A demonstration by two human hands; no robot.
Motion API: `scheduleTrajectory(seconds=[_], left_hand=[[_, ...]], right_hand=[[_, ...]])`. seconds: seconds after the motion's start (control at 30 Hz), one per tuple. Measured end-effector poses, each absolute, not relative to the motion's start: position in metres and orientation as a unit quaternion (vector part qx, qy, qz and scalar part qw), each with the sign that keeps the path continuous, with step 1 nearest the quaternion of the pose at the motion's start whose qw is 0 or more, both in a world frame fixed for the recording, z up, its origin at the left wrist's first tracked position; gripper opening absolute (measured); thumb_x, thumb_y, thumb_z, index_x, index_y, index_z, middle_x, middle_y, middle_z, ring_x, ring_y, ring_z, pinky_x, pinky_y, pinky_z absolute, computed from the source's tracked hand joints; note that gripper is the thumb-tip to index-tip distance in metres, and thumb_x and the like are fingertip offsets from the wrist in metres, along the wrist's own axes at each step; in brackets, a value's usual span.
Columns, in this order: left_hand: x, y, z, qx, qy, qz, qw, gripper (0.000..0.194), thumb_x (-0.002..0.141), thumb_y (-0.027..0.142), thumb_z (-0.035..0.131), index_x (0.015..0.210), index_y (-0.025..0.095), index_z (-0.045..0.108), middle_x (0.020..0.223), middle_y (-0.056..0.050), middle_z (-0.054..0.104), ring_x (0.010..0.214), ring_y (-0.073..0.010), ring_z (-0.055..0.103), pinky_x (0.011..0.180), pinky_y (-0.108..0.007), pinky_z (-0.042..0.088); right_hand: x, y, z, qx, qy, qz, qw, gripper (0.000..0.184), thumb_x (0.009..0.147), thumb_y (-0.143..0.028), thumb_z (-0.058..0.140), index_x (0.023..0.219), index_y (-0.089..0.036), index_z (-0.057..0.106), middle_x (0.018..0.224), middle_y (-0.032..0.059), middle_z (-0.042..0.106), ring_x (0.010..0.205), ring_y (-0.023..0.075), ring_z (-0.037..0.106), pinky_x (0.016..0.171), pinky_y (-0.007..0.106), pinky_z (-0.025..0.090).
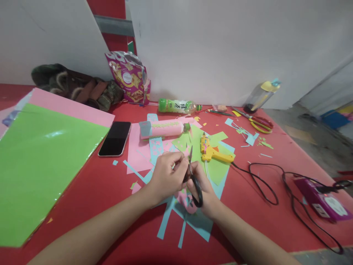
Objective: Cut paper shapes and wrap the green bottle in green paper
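Observation:
My right hand [205, 189] is closed around black-handled scissors [199, 191], with the blades pointing up and away from me. Close beside the blades, my left hand [168, 173] is closed in a pinch; whatever lies between its fingertips is too small or hidden to name. Under both hands are blue paper sheets and strips [202, 230], and a pink paper piece [190, 205] shows below the scissors. Just beyond the hands lies a bottle wrapped in pink paper [167, 129] with a green trim. A yellow glue gun [213, 154] rests on green paper [220, 173] to the right.
Green sheets [52, 158] and a phone [115, 139] lie left. Along the wall are a purple snack bag [128, 79], a green-labelled bottle [176, 106] and a clear container [261, 95]. Yellow-and-red-handled scissors [260, 125], paper scraps, a cord and a purple power strip [321, 198] occupy the right.

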State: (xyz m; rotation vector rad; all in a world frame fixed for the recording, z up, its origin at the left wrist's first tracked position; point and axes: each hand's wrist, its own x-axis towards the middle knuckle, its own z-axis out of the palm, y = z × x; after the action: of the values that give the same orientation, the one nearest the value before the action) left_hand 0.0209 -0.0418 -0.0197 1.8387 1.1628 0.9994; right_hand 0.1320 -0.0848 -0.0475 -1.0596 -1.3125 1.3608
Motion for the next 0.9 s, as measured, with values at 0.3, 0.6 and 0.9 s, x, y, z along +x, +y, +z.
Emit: scheduleTrajectory(seconds=[0.3, 0.6, 0.9], left_hand=[[0.021, -0.042, -0.020, 0.721, 0.459, 0.385, 0.349, 0.031, 0.075, 0.018, 0.038, 0.046, 0.016, 0.028, 0.042, 0.006, 0.029, 0.043, -0.0061, 0.030, 0.048, -0.020, 0.027], [0.021, -0.042, -0.020, 0.724, 0.471, 0.363, 0.350, 0.030, 0.076, 0.021, 0.036, 0.048, 0.017, 0.028, 0.044, 0.005, 0.029, 0.045, -0.0071, 0.030, 0.049, -0.020, 0.028], [0.018, -0.039, -0.018, 0.706, 0.463, 0.363, 0.395, 0.029, 0.076, 0.021, 0.036, 0.048, 0.016, 0.029, 0.045, 0.005, 0.029, 0.045, -0.0062, 0.030, 0.047, -0.019, 0.027]], right_hand=[[0.130, -0.085, -0.048, -0.451, -0.516, 0.555, 0.471, 0.039, 0.069, -0.058, 0.048, 0.072, -0.023, 0.030, 0.061, -0.0049, 0.034, 0.051, 0.0101, 0.034, 0.045, 0.023, 0.031], [0.127, -0.085, -0.045, -0.455, -0.492, 0.568, 0.478, 0.035, 0.069, -0.051, 0.052, 0.070, -0.024, 0.029, 0.057, -0.0067, 0.037, 0.045, 0.0084, 0.035, 0.042, 0.022, 0.031], [0.129, -0.084, -0.056, -0.460, -0.448, 0.599, 0.477, 0.038, 0.065, -0.043, 0.061, 0.071, -0.023, 0.030, 0.056, -0.0075, 0.047, 0.047, 0.0086, 0.046, 0.044, 0.023, 0.038]])
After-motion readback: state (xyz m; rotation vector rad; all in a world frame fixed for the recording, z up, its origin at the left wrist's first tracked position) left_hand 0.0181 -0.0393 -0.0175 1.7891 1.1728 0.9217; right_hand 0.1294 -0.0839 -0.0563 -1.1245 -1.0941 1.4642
